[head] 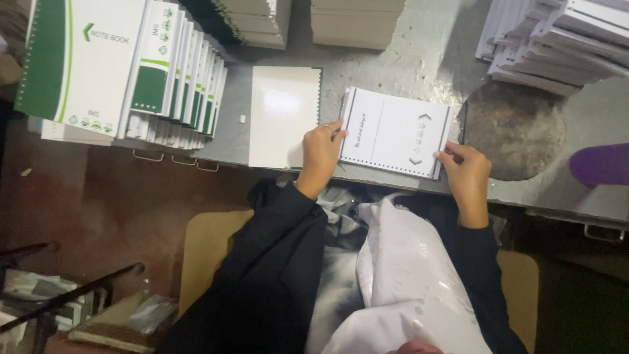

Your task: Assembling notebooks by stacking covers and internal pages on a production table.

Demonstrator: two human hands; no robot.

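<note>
White notebook cover (396, 131) lies flat on our grey counter (432, 59); left hand (321, 154) and right hand (466, 172) each pinch an edge of it.

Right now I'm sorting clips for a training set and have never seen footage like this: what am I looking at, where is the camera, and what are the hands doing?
This is one picture from a camera worn on a person's head, looking down at their own two bare hands and dark sleeves; no machine is involved. The left hand and the right hand grip the two ends of a white printed sheet with a row of punched holes along its edge, which lies on a grey worn worktable. Beside the left hand lies a blank glossy white card with a green edge. Further left, green-and-white spiral notebooks are stacked and fanned out. Piles of white paper blocks sit at the far edge, and more white stacks on the right. A white plastic sheet covers the person's lap.
</note>
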